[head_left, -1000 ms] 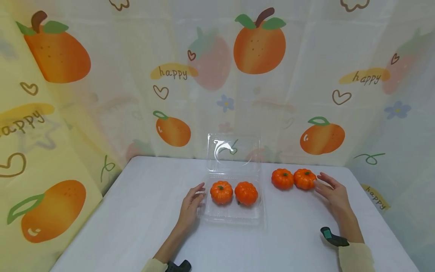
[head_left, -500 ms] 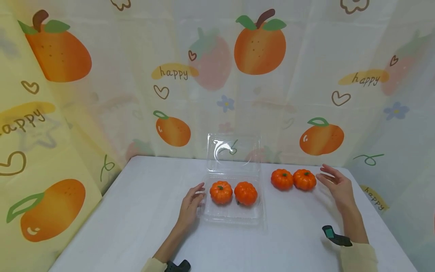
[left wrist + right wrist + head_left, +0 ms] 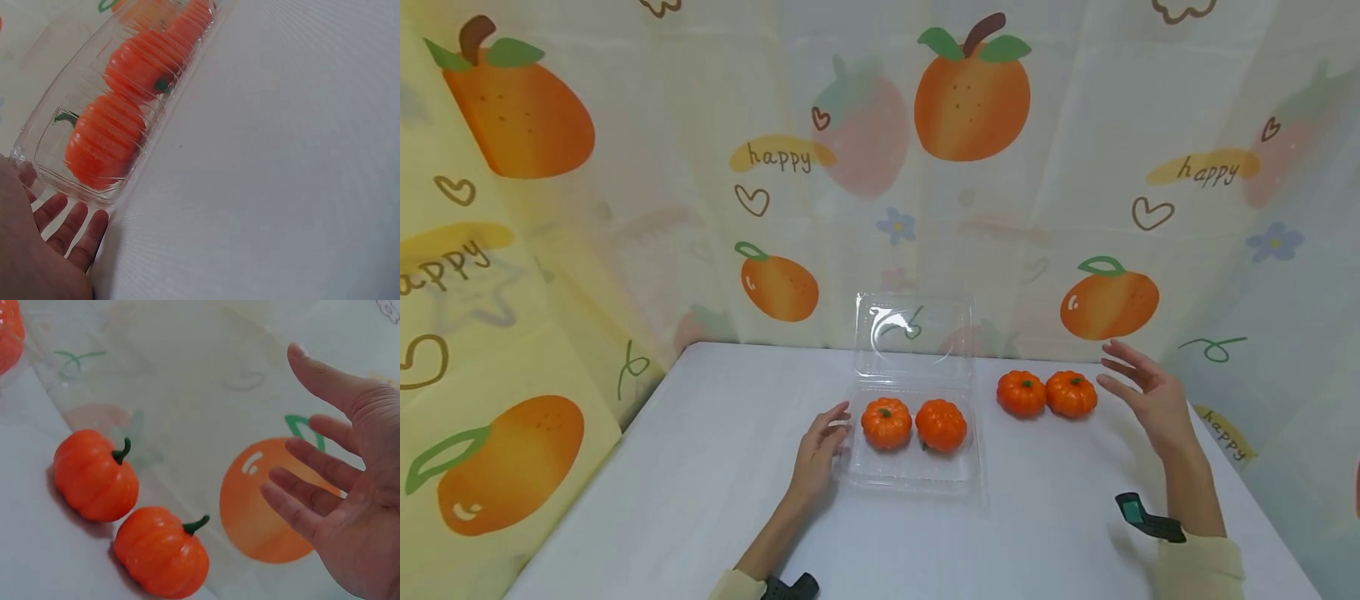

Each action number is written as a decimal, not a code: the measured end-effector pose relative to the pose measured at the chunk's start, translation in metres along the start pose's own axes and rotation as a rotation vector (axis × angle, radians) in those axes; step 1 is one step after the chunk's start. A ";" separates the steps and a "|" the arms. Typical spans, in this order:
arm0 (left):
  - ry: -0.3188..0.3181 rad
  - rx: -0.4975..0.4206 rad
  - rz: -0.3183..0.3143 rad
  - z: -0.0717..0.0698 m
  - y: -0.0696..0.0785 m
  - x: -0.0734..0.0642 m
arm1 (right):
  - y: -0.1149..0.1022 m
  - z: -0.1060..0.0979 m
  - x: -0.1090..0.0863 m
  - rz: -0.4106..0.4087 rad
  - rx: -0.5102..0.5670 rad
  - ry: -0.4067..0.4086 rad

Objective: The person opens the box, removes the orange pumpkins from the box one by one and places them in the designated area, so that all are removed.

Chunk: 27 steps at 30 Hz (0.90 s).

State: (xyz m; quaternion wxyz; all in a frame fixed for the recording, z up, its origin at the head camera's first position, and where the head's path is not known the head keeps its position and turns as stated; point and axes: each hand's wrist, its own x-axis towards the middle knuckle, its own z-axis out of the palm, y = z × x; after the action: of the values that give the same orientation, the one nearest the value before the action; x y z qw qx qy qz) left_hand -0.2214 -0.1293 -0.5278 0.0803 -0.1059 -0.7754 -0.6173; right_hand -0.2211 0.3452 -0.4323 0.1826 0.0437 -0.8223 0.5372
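Observation:
Two small orange pumpkins, a left one [image 3: 886, 423] and a right one [image 3: 941, 426], sit side by side in a clear plastic clamshell box [image 3: 910, 479] whose lid [image 3: 913, 337] stands raised at the back. My left hand [image 3: 817, 454] is at the box's left side, fingers extended and touching its wall in the left wrist view. Right of the box, two more pumpkins, one [image 3: 1021, 393] and another [image 3: 1071, 394], rest on the table against each other. My right hand [image 3: 1150, 400] hovers to their right, fingers spread, holding nothing and apart from them.
A white-covered table [image 3: 700, 467] carries everything. Behind it hangs a fruit-printed curtain [image 3: 865, 242], close to the raised lid. Another printed curtain [image 3: 550, 333] borders the left side. Dark straps with camera mounts [image 3: 1150, 518] sit on both wrists.
My right hand has drawn away from the rightmost pumpkin, moving right and upward, and its fingers have spread. The left hand, the box and the pumpkins stay in place.

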 end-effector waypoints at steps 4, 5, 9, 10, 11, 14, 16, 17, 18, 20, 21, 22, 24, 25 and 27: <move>-0.004 -0.008 0.010 0.000 0.001 0.000 | -0.010 0.004 0.001 -0.077 0.032 -0.045; -0.004 -0.011 0.010 0.000 0.001 0.000 | -0.013 0.006 0.001 -0.093 0.044 -0.060; -0.006 -0.006 0.017 0.000 0.002 0.000 | -0.023 0.016 0.002 -0.127 0.084 -0.112; -0.005 -0.003 0.016 0.000 0.002 0.000 | -0.025 0.019 0.003 -0.132 0.100 -0.124; -0.005 -0.002 0.012 0.000 0.001 0.000 | -0.027 0.021 0.003 -0.133 0.115 -0.137; -0.005 -0.005 0.001 0.000 0.001 0.000 | -0.033 0.029 0.003 -0.137 0.147 -0.170; -0.008 -0.007 -0.006 0.000 0.001 0.000 | -0.036 0.034 0.002 -0.138 0.164 -0.189; -0.009 -0.008 -0.008 0.000 0.001 0.000 | -0.037 0.036 0.002 -0.140 0.167 -0.196; -0.009 -0.007 -0.008 0.000 0.001 0.000 | -0.039 0.038 0.002 -0.143 0.170 -0.203; -0.008 -0.002 -0.008 0.000 0.001 0.000 | -0.041 0.042 0.002 -0.150 0.175 -0.214; -0.007 0.002 -0.010 0.000 0.002 0.000 | -0.042 0.043 0.002 -0.155 0.176 -0.221; -0.006 0.005 -0.010 0.001 0.002 0.000 | -0.043 0.045 0.002 -0.161 0.177 -0.227; -0.002 0.012 -0.012 0.001 0.002 0.000 | -0.045 0.049 0.002 -0.171 0.188 -0.239; -0.001 0.016 -0.017 0.001 0.002 0.000 | -0.046 0.050 0.002 -0.175 0.193 -0.245; 0.000 0.020 -0.029 0.001 0.002 0.000 | -0.047 0.054 0.002 -0.180 0.202 -0.260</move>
State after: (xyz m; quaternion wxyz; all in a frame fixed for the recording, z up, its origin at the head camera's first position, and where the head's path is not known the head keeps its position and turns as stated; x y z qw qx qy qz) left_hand -0.2215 -0.1283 -0.5263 0.0726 -0.0940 -0.7831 -0.6105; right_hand -0.2241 0.2775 -0.4101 0.1167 0.2042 -0.7736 0.5884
